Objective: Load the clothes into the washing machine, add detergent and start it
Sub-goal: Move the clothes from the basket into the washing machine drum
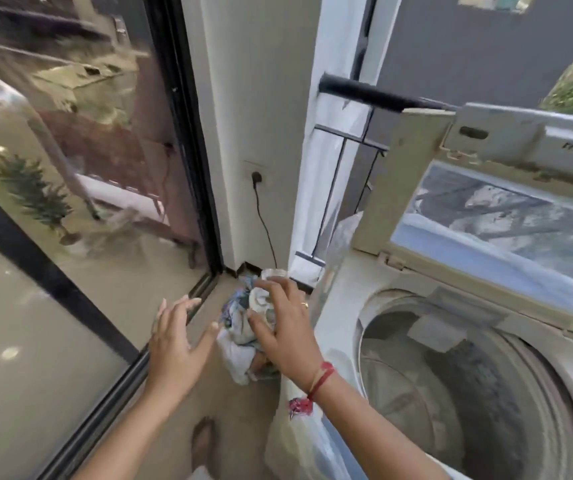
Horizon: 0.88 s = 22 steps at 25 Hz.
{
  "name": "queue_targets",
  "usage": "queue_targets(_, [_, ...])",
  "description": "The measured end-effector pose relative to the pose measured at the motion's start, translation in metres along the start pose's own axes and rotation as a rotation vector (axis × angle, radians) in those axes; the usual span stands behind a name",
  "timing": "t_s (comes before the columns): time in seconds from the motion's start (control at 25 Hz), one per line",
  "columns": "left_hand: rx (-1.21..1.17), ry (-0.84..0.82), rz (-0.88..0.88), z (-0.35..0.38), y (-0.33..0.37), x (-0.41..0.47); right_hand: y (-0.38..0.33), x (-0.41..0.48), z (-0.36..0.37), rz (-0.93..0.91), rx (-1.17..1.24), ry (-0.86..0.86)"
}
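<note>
A top-loading white washing machine (340, 292) stands at the right with its lid (485, 216) raised and its drum (468, 386) showing no clothes. On the floor to its left lies a pile of clothes (243, 327), white and blue. My right hand (285, 327) hovers over the pile with fingers spread, a red thread on its wrist. My left hand (174, 337) is held open with straight fingers, left of the pile and apart from it. Whether the right hand touches the cloth I cannot tell.
A glass sliding door (70, 202) with a dark frame runs along the left. A wall socket with a black cable (260, 209) sits behind the pile. A clear plastic bag (343, 233) leans at the machine's left side. My foot (203, 441) stands on the tiled floor.
</note>
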<state>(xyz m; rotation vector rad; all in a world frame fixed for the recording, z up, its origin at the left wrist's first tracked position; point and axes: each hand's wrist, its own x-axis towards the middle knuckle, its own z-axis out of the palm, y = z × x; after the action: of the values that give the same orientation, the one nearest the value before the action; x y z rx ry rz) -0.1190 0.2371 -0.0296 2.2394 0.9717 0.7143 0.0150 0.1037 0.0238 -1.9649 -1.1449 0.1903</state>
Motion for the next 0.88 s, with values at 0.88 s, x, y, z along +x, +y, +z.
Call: queue_targets(0.88, [0.33,-0.98,-0.004,0.233,-0.304,0.166,0.323,0.134,0.267,0.776,-0.855,-0.58])
